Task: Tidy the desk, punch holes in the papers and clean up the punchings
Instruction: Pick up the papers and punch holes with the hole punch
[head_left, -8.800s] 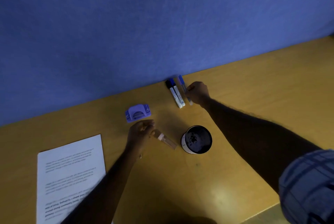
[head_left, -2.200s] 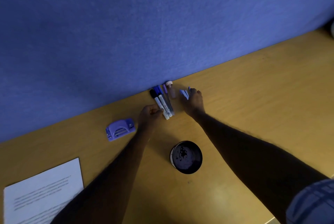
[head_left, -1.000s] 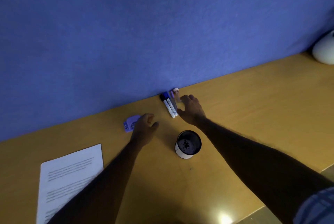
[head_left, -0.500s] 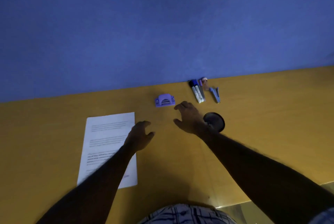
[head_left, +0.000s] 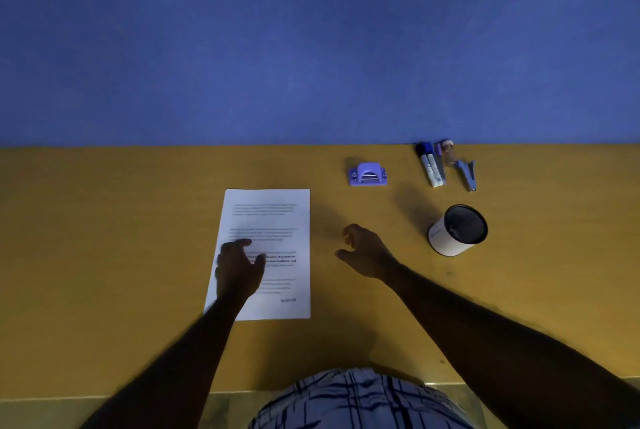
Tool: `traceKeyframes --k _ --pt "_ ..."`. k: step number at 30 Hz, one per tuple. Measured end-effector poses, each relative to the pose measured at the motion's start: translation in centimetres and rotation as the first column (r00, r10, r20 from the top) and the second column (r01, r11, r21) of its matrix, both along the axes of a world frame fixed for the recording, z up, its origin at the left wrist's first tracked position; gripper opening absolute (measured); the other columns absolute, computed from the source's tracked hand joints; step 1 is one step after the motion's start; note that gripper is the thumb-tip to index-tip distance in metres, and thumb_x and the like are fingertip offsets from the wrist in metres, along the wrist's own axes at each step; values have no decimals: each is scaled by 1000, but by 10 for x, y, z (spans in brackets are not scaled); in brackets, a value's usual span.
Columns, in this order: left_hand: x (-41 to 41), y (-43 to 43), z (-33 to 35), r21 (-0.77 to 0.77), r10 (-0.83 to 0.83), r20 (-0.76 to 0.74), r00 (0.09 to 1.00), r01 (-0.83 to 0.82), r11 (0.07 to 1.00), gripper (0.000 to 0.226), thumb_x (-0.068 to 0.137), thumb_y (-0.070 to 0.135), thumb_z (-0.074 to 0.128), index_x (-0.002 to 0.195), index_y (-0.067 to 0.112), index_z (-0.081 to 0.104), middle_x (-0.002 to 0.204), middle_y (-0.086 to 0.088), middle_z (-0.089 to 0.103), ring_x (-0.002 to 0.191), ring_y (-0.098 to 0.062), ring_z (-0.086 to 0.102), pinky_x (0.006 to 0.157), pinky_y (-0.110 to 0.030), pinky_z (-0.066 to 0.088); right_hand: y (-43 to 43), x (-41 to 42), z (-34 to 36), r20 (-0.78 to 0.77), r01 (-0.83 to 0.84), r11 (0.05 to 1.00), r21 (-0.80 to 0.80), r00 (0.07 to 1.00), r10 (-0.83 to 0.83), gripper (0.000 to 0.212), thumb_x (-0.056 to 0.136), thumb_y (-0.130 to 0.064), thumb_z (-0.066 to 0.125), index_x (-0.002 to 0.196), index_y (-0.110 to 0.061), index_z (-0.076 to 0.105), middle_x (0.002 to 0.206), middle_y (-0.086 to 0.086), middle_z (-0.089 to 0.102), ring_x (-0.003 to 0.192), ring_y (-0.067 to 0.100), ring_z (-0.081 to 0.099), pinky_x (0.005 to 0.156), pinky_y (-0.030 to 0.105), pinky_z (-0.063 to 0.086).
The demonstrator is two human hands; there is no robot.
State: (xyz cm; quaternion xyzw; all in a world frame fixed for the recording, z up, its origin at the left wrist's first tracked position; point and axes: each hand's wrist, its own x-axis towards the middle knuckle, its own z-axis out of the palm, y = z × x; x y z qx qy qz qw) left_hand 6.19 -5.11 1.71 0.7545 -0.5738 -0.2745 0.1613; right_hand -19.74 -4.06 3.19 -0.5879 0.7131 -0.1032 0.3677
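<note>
Hovering over the lower half of the papers (head_left: 268, 217), ctr-left of frame, the left hand (head_left: 239, 266) has its fingers loosely bent and grips nothing. Can't tell if it touches the sheet. The right hand (head_left: 363, 252) hangs above bare desk (head_left: 104, 238) just right of the papers, thumb and fingers loosely curved, also empty.

Tidying looks mostly done, imo. The markers (head_left: 430, 167) lie side by side against the blue partition (head_left: 311, 47) at upper right, w/ a small vial (head_left: 449, 148) and a stapler-like tool (head_left: 467, 175) just beside them. A white cup (head_left: 448, 243) stands below that group, inside too dark to read. The purple hole punch (head_left: 367, 175) sits upper ctr, near the papers' top-right corner but apart from them.

Punching looks not yet started: no holes visible in the papers (fine detail is hard to read), no punchings on the desk, and neither hand on the punch. Left to do: bring papers & punch together, punch, then collect the punchings. Next step is prob. gripping the papers w/ both hands to square them up.
</note>
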Motion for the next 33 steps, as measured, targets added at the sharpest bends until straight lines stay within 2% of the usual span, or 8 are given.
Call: traceKeyframes --k 6,9,11,18,23,27,30,33 --pt "43 -10 -9 96 111 32 993 -113 989 56 84 35 71 132 15 50 136 -18 47 124 -38 46 102 -52 42 -4 41 -6 193 175 964 201 958 -214 64 80 -33 72 135 -13 47 116 0 60 98 15 59 79 31 54" --pt "51 -15 -12 84 63 78 995 -70 994 59 81 40 72 131 16 50 136 -17 46 124 -38 45 101 -52 43 -5 57 -10 162 181 964 192 963 -213 68 81 -33 72 138 -11 44 128 4 58 109 21 58 87 35 53" --pt "54 -18 -13 79 44 86 995 -51 996 61 81 40 72 131 16 49 137 -16 45 125 -37 44 101 -52 43 -7 65 -11 168 208 961 184 956 -239 67 80 -33 72 137 -10 44 129 5 58 108 21 58 83 34 53" --pt "61 -11 -29 130 -306 242 921 282 951 81 88 58 53 153 20 24 163 -2 14 148 -30 17 112 -54 28 -19 99 -12 200 469 849 243 832 -517 65 77 -24 76 130 -10 42 124 10 57 94 22 56 62 29 48" --pt "62 -9 -32 147 -334 265 904 305 941 83 90 59 50 154 18 17 164 -2 10 149 -30 12 115 -54 26 -25 114 -12 236 532 795 291 766 -598 52 77 -16 74 118 -10 42 110 8 60 95 28 64 74 40 60" --pt "62 -10 -32 158 -345 274 898 312 937 82 90 59 49 154 18 16 165 -1 8 149 -30 10 115 -53 25 -30 119 -20 289 580 737 348 681 -673 48 76 -16 75 117 -4 54 113 11 65 98 32 66 83 45 59" --pt "63 -9 -32 150 -337 260 905 307 940 82 90 58 50 154 18 17 165 -1 9 149 -29 10 116 -53 25 -31 116 -26 316 608 682 406 607 -729 39 78 -15 73 113 -2 62 110 13 69 92 32 69 84 45 59" --pt "63 -8 -31 142 -335 258 906 308 941 82 90 57 51 154 18 19 164 -2 10 149 -29 11 116 -53 25 -33 114 -30 338 605 685 407 597 -728 31 80 -14 72 109 -2 66 104 13 71 86 30 70 81 43 60"
